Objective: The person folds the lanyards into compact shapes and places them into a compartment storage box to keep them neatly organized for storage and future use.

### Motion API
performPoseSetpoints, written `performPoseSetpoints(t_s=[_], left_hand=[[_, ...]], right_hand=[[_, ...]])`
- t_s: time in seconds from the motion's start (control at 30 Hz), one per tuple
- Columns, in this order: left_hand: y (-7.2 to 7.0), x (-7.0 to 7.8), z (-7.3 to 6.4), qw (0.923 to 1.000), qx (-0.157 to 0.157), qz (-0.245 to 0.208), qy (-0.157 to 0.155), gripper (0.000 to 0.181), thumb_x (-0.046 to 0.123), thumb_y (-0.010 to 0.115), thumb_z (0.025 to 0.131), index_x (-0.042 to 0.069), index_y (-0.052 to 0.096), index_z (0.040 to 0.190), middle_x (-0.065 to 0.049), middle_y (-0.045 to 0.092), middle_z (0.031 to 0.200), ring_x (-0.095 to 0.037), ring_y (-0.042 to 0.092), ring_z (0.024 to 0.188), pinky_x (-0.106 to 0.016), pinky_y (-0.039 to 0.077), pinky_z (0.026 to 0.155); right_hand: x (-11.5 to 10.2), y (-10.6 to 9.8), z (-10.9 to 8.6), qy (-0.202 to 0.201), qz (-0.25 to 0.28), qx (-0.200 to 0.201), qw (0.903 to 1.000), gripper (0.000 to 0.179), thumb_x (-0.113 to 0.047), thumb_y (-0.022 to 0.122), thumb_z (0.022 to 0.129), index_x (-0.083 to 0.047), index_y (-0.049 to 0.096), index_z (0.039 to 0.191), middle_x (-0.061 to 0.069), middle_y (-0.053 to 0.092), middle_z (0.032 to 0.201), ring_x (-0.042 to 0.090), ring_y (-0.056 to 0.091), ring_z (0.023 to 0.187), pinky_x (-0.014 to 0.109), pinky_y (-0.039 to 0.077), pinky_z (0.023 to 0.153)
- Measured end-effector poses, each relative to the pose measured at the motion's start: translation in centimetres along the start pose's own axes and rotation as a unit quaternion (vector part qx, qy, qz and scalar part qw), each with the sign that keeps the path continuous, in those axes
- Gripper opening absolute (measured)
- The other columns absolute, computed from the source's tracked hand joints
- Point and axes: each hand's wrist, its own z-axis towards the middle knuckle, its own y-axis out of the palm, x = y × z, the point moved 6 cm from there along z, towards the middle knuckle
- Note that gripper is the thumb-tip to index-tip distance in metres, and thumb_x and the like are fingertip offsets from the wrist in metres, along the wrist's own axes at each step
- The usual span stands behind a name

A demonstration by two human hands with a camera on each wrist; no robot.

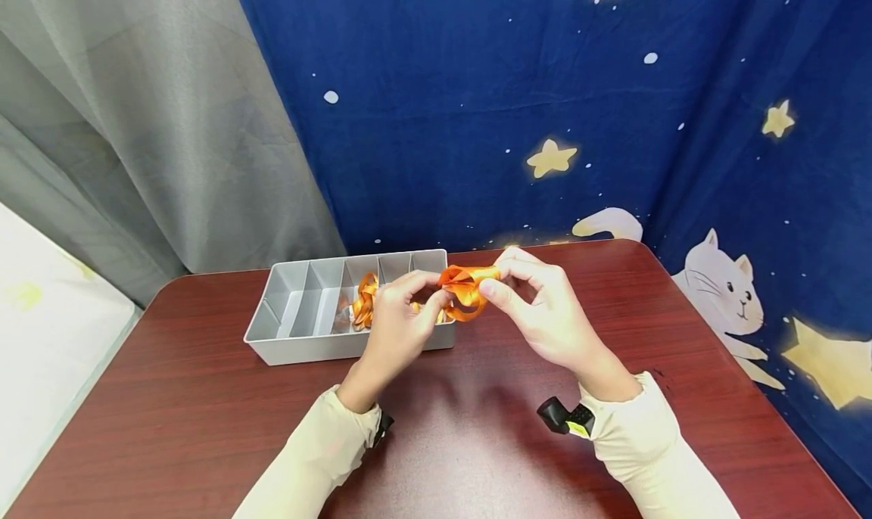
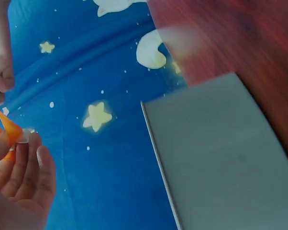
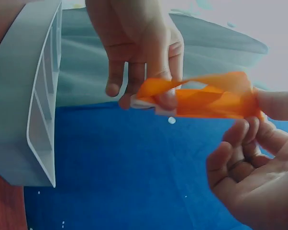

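An orange ribbon (image 1: 465, 286), looped and glossy, is stretched between both hands above the right end of the grey box. My left hand (image 1: 400, 318) pinches one end between thumb and fingers. In the right wrist view a small white piece (image 3: 140, 102) shows at that end, beside the left fingertips; what it is I cannot tell. My right hand (image 1: 545, 307) pinches the other end of the ribbon (image 3: 216, 102), its remaining fingers curled below in the right wrist view. More orange ribbon (image 1: 365, 301) lies in a middle compartment of the box, partly hidden by the left hand.
The grey divided box (image 1: 300, 349) stands on the dark red wooden table (image 1: 204, 421), near its back edge. Behind hang a grey curtain (image 1: 170, 125) and a blue curtain (image 1: 443, 110) with stars and a cat. A white surface (image 1: 48, 352) is at the left.
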Motion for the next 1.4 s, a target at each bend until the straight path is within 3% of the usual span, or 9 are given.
performPoseSetpoints(t_s=[0.27, 0.37, 0.53, 0.67, 0.8, 0.97, 1.2, 1.3, 1.4], left_hand=[[-0.8, 0.8, 0.5, 0.9962, -0.014, 0.057, 0.065, 0.008, 0.002, 0.075, 0.086, 0.001, 0.073, 0.094, -0.007, 0.073, 0.085, -0.013, 0.065, 0.073, -0.032, 0.054, 0.067], [-0.9, 0.9, 0.6, 0.9950, -0.015, 0.063, 0.076, 0.009, 0.003, 0.076, 0.086, 0.000, 0.074, 0.094, -0.007, 0.073, 0.086, -0.014, 0.066, 0.074, -0.033, 0.055, 0.067], [-1.1, 0.8, 0.9, 0.9948, -0.014, 0.059, 0.082, 0.009, 0.002, 0.077, 0.085, -0.001, 0.074, 0.092, -0.007, 0.073, 0.083, -0.013, 0.066, 0.072, -0.034, 0.055, 0.065], [-1.1, 0.7, 1.0, 0.9958, -0.012, 0.054, 0.073, 0.008, 0.002, 0.077, 0.085, -0.001, 0.074, 0.092, -0.007, 0.073, 0.082, -0.013, 0.066, 0.072, -0.035, 0.055, 0.064], [-1.1, 0.6, 0.9, 0.9982, -0.013, 0.033, 0.049, 0.008, 0.004, 0.076, 0.086, 0.000, 0.075, 0.093, -0.006, 0.074, 0.084, -0.012, 0.069, 0.073, -0.030, 0.056, 0.066], [-1.2, 1.1, 1.0, 0.9996, -0.017, -0.018, 0.016, 0.010, 0.004, 0.077, 0.086, 0.001, 0.075, 0.095, -0.007, 0.075, 0.088, -0.014, 0.072, 0.076, -0.026, 0.057, 0.069], [-1.2, 1.7, 1.0, 0.9980, -0.022, -0.059, -0.010, 0.010, 0.001, 0.076, 0.085, -0.002, 0.075, 0.095, -0.009, 0.075, 0.086, -0.015, 0.071, 0.074, -0.023, 0.055, 0.068], [-1.1, 1.7, 0.8, 0.9979, -0.020, -0.059, -0.015, 0.010, 0.000, 0.076, 0.085, -0.002, 0.075, 0.095, -0.008, 0.075, 0.086, -0.015, 0.070, 0.072, -0.022, 0.054, 0.067], [-1.0, 1.6, 0.6, 0.9970, -0.019, -0.072, -0.022, 0.010, 0.002, 0.076, 0.086, -0.001, 0.076, 0.095, -0.008, 0.075, 0.085, -0.016, 0.070, 0.069, -0.022, 0.053, 0.062]], right_hand=[[0.0, 0.1, -0.6, 0.121, 0.003, -0.066, 0.9904, 0.009, -0.006, 0.055, 0.101, 0.002, 0.060, 0.103, 0.013, 0.065, 0.091, 0.023, 0.068, 0.076, 0.033, 0.056, 0.069], [0.1, 0.1, -0.7, 0.143, 0.000, -0.083, 0.9863, 0.012, -0.008, 0.053, 0.103, 0.002, 0.059, 0.104, 0.014, 0.069, 0.091, 0.025, 0.071, 0.077, 0.036, 0.057, 0.070], [0.1, 0.2, -0.8, 0.146, 0.009, -0.096, 0.9846, 0.015, -0.011, 0.051, 0.104, 0.002, 0.057, 0.104, 0.012, 0.066, 0.080, 0.025, 0.070, 0.071, 0.036, 0.058, 0.069], [0.3, 0.8, -0.8, 0.153, 0.104, -0.121, 0.9752, 0.016, -0.010, 0.044, 0.107, 0.005, 0.048, 0.104, 0.020, 0.068, 0.071, 0.033, 0.071, 0.064, 0.043, 0.059, 0.072], [0.6, 1.2, -0.9, 0.157, 0.184, -0.133, 0.9611, 0.015, -0.011, 0.041, 0.108, 0.004, 0.045, 0.108, 0.025, 0.071, 0.085, 0.040, 0.072, 0.076, 0.045, 0.057, 0.083], [0.4, 1.4, -0.9, 0.121, 0.259, -0.135, 0.9487, 0.021, -0.011, 0.036, 0.109, 0.001, 0.051, 0.118, 0.028, 0.067, 0.111, 0.039, 0.070, 0.097, 0.047, 0.050, 0.097], [-0.1, 1.5, -0.8, 0.065, 0.370, -0.130, 0.9175, 0.024, -0.012, 0.035, 0.109, -0.003, 0.053, 0.120, 0.021, 0.067, 0.118, 0.034, 0.067, 0.109, 0.047, 0.045, 0.103], [0.0, 1.5, -0.8, 0.059, 0.383, -0.116, 0.9147, 0.021, -0.012, 0.037, 0.108, -0.004, 0.054, 0.116, 0.022, 0.065, 0.122, 0.035, 0.064, 0.115, 0.049, 0.043, 0.105], [0.3, 1.4, -0.9, 0.061, 0.376, -0.098, 0.9195, 0.017, -0.014, 0.038, 0.108, -0.005, 0.053, 0.109, 0.020, 0.064, 0.125, 0.035, 0.062, 0.118, 0.050, 0.043, 0.105]])
